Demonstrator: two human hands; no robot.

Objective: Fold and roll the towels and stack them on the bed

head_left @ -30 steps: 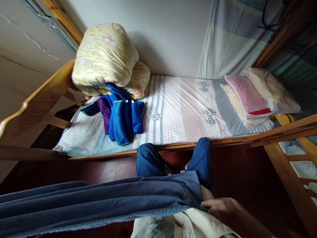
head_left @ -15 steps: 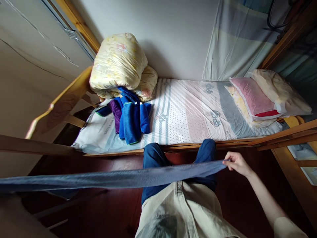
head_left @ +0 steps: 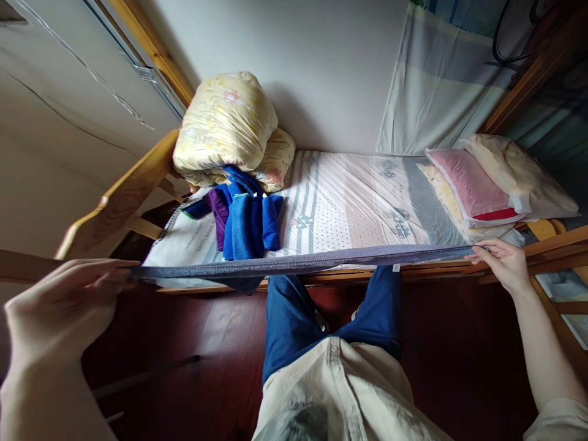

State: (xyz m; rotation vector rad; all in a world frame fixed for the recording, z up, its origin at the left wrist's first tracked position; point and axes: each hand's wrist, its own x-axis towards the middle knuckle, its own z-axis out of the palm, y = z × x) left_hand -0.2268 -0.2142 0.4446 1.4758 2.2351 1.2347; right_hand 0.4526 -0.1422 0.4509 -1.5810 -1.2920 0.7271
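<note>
A grey-blue towel (head_left: 312, 260) is stretched taut between my two hands, seen nearly edge-on above my knees and the bed's front edge. My left hand (head_left: 68, 294), at the left, pinches one end. At the right, my right hand (head_left: 503, 263) has the other end between thumb and fingers. A small white tag hangs under the cloth near its right part. Beyond it on the bed lie several folded blue towels (head_left: 245, 223) and a purple towel (head_left: 219, 211), partly overlapping one another.
The bed (head_left: 362, 214) has a patterned sheet and wooden rails. A yellow folded quilt (head_left: 225, 122) stands at its left end, against the wall. At the right end are a pink pillow (head_left: 473, 187) and a bagged beige bundle (head_left: 519, 171). A pale curtain (head_left: 432, 92) hangs behind.
My left hand has come into view at the left with its end of the towel. My right hand has moved up and to the right, and the towel is now farther forward.
</note>
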